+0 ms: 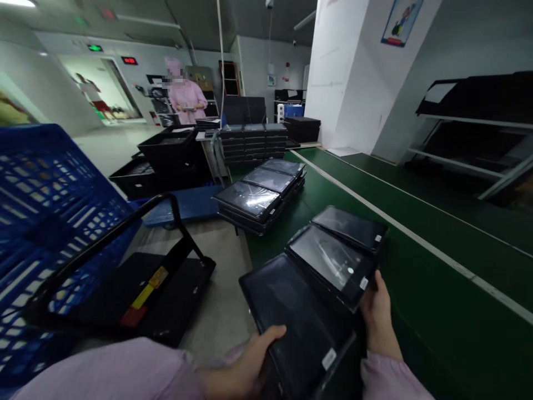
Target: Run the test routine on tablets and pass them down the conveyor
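A black tray [353, 305] carries three dark, glossy flat screens side by side, tilted toward me over the green bench. Each screen bears a small white label; the near screen [303, 316] is closest to my body and the middle screen [325, 255] reflects light. My left hand [252, 358] is closed on the tray's near left side, its thumb lying over the near screen's edge. On the opposite side, my right hand [378, 308] grips the tray's right edge, its fingers partly hidden beneath. Beyond them, a stack of similar loaded trays [254, 191] rests on the bench.
The green bench [416, 272] runs away to the right with white lines along it. At left stand a blue plastic crate [54, 150] and a black-handled trolley [141, 300]. Black bins [164, 147] sit farther back, near a person in pink [189, 97].
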Demonstrator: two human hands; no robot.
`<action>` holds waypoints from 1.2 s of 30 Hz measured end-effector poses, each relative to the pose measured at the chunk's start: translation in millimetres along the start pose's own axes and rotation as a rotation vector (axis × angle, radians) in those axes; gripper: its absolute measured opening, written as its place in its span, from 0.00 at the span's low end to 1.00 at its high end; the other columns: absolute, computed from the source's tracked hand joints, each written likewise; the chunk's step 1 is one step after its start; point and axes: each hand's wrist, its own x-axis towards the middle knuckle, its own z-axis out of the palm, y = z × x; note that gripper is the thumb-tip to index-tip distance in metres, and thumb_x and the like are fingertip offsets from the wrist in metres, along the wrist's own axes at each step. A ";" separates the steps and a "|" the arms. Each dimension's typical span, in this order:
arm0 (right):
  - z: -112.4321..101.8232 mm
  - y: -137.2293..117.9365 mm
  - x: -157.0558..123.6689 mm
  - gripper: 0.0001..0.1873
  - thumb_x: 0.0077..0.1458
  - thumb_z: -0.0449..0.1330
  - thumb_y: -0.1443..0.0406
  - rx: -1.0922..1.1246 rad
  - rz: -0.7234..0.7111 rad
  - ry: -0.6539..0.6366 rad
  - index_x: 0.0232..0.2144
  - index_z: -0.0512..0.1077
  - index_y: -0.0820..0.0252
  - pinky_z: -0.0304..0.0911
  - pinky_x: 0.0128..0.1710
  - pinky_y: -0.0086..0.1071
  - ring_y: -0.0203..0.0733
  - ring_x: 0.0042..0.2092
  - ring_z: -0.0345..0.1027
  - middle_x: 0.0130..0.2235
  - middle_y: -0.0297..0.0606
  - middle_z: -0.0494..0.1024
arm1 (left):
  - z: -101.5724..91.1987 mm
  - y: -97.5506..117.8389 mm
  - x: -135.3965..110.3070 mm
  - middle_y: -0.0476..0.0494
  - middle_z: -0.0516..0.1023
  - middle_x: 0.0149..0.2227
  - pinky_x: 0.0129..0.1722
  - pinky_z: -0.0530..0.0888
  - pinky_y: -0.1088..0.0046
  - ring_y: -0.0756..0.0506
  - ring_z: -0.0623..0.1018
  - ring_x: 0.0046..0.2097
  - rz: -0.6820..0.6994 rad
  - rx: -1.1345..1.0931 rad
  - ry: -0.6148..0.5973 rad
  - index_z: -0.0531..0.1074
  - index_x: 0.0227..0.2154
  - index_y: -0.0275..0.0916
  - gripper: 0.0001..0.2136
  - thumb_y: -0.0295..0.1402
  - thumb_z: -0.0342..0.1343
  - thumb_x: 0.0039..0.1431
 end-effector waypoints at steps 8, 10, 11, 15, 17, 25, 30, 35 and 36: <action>-57.1 14.3 -84.2 0.30 0.31 0.76 0.53 0.020 -0.122 0.374 0.37 0.73 0.55 0.78 0.46 0.45 0.50 0.43 0.78 0.38 0.35 0.82 | -56.8 11.1 18.3 0.39 0.85 0.33 0.42 0.83 0.58 0.33 0.85 0.39 0.077 0.349 0.032 0.79 0.31 0.44 0.21 0.42 0.74 0.30; -67.8 16.9 -111.0 0.31 0.31 0.77 0.52 0.029 -0.136 0.439 0.37 0.73 0.56 0.78 0.43 0.42 0.49 0.42 0.79 0.39 0.36 0.82 | -61.3 23.4 24.4 0.40 0.85 0.32 0.37 0.82 0.63 0.36 0.85 0.35 0.072 0.449 0.094 0.79 0.33 0.40 0.18 0.38 0.71 0.34; -71.6 18.7 -124.8 0.32 0.31 0.78 0.51 0.035 -0.141 0.468 0.38 0.74 0.56 0.79 0.42 0.41 0.48 0.42 0.79 0.39 0.36 0.82 | -62.3 30.0 27.7 0.40 0.84 0.30 0.34 0.82 0.65 0.37 0.84 0.33 0.078 0.506 0.109 0.79 0.32 0.39 0.16 0.36 0.70 0.36; -75.6 33.2 -180.9 0.34 0.32 0.80 0.48 0.073 -0.139 0.574 0.38 0.73 0.54 0.80 0.41 0.39 0.49 0.44 0.79 0.40 0.36 0.82 | -51.2 62.1 40.5 0.44 0.79 0.22 0.29 0.80 0.69 0.39 0.83 0.29 0.115 0.656 0.073 0.77 0.28 0.41 0.11 0.33 0.70 0.39; -72.0 45.9 -208.7 0.35 0.31 0.81 0.46 0.091 -0.119 0.621 0.37 0.73 0.53 0.80 0.42 0.39 0.50 0.46 0.80 0.41 0.36 0.82 | -35.6 80.0 48.8 0.46 0.80 0.22 0.27 0.80 0.68 0.39 0.83 0.28 0.155 0.712 0.064 0.78 0.27 0.44 0.11 0.33 0.71 0.37; -77.2 46.9 -314.9 0.33 0.49 0.71 0.35 -0.113 0.320 0.359 0.42 0.80 0.53 0.77 0.35 0.41 0.48 0.30 0.79 0.27 0.35 0.80 | 51.5 103.1 103.1 0.49 0.87 0.36 0.41 0.84 0.62 0.32 0.86 0.41 0.366 1.069 -0.126 0.82 0.33 0.53 0.22 0.39 0.73 0.26; -136.3 -39.6 -318.8 0.34 0.55 0.60 0.33 -0.812 -0.088 0.787 0.35 0.82 0.54 0.76 0.44 0.43 0.53 0.40 0.80 0.37 0.45 0.84 | 111.4 71.0 130.1 0.45 0.84 0.55 0.74 0.61 0.55 0.31 0.71 0.69 0.686 1.015 -0.292 0.80 0.34 0.48 0.18 0.34 0.67 0.33; -214.3 -62.1 -269.6 0.43 0.50 0.53 0.30 -1.264 -0.143 1.219 0.46 0.79 0.58 0.72 0.44 0.48 0.57 0.43 0.79 0.42 0.49 0.84 | 137.9 58.0 135.7 0.38 0.78 0.63 0.75 0.58 0.55 0.35 0.69 0.71 0.788 1.113 -0.316 0.78 0.45 0.45 0.22 0.35 0.63 0.42; -223.9 -59.4 -260.0 0.43 0.51 0.53 0.31 -1.271 -0.126 1.194 0.46 0.80 0.58 0.72 0.42 0.46 0.56 0.42 0.79 0.40 0.48 0.84 | 139.1 58.0 134.2 0.37 0.77 0.63 0.76 0.57 0.53 0.33 0.68 0.71 0.808 1.163 -0.314 0.78 0.46 0.44 0.22 0.36 0.64 0.42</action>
